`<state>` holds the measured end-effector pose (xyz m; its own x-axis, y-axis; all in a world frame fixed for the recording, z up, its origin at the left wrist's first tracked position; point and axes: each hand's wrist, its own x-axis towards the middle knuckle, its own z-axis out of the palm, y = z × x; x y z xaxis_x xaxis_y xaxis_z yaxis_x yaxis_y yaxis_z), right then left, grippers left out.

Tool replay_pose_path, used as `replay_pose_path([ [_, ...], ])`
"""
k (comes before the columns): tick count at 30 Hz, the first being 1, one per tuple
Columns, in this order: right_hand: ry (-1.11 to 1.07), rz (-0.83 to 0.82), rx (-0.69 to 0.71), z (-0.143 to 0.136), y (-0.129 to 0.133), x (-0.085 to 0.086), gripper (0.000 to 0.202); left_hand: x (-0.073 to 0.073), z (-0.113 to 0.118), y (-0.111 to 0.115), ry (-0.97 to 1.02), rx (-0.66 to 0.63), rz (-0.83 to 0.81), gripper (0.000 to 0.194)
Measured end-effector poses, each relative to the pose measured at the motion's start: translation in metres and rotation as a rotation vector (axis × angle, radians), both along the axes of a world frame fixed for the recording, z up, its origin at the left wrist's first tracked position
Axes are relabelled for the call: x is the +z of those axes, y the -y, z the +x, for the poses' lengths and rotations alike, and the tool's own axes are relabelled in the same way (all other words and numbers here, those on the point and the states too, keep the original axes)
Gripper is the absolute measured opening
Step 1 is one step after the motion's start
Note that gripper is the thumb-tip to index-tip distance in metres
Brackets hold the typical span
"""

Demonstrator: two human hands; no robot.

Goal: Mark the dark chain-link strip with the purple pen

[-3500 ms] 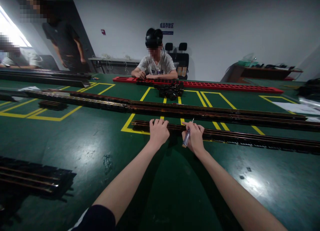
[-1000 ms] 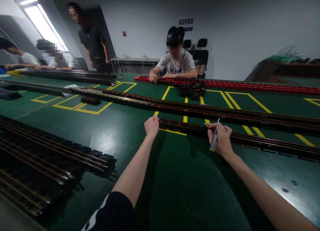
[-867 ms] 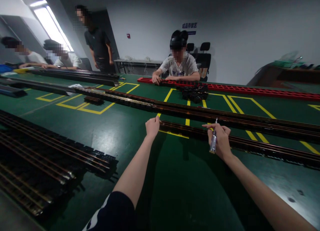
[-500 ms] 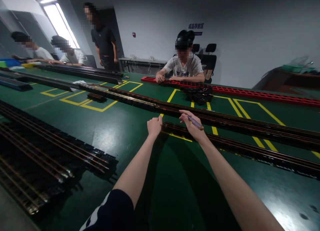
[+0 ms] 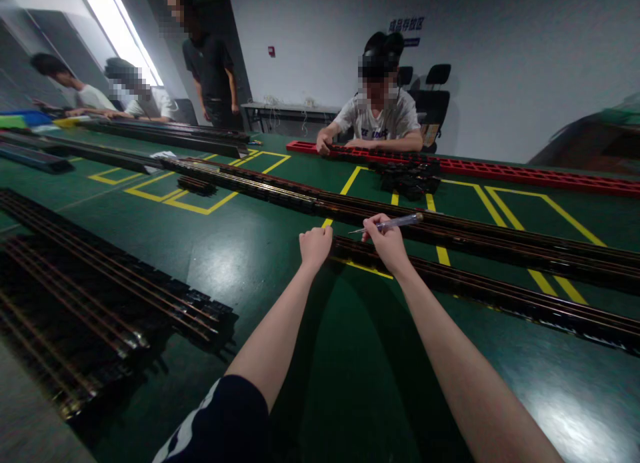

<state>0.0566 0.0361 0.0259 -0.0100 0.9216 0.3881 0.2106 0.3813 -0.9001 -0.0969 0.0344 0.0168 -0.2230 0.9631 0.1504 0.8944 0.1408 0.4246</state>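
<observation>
The person's right hand [image 5: 386, 243] had its fingers closed around a slim screwdriver-like tool [image 5: 400, 221] with a clear purplish handle and a thin metal shaft. The tool lay nearly level, its butt out to the right of those fingers and its tip to their left, aimed at the other hand; a low hold like that, I judged, suited fine control of the point. Whether the tip touched anything I could not tell.

The left hand [image 5: 316, 247] was bent over just left of the tip, at the end of a long dark strip with copper-coloured lines [image 5: 450, 279]. Its fingers curled down out of my sight, so I could not say whether they gripped the strip, though the placing looked meant to steady that end. The strip ran from beside those fingers, beneath the right hand and away to the right, flat on the green tabletop [image 5: 260, 249], which presumably bore its length.

Just beyond the right fingers lay a bundle of similar dark strips [image 5: 475, 239], roughly parallel, perhaps so placed for easy reach. Farther off, a seated co-worker [image 5: 387, 126] leaned over a red slotted rail [image 5: 525, 175].
</observation>
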Motion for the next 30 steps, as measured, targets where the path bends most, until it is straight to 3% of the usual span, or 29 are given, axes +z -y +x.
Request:
replay_pose_path([
  [11, 0.081, -0.050, 0.214, 0.0017, 0.0040, 0.0026, 0.033, 0.0007, -0.0001, 0.0027, -0.095, -0.027, -0.010, 0.047],
  [21, 0.069, -0.062, 0.228, -0.0022, 0.0026, -0.0002, 0.027, -0.0006, -0.0036, 0.0005, 0.115, 0.081, 0.022, 0.050],
  [30, 0.272, -0.038, 0.210, -0.0046, 0.0030, -0.0009, 0.006, 0.0038, 0.0012, 0.0033, -0.017, 0.092, -0.026, 0.048],
])
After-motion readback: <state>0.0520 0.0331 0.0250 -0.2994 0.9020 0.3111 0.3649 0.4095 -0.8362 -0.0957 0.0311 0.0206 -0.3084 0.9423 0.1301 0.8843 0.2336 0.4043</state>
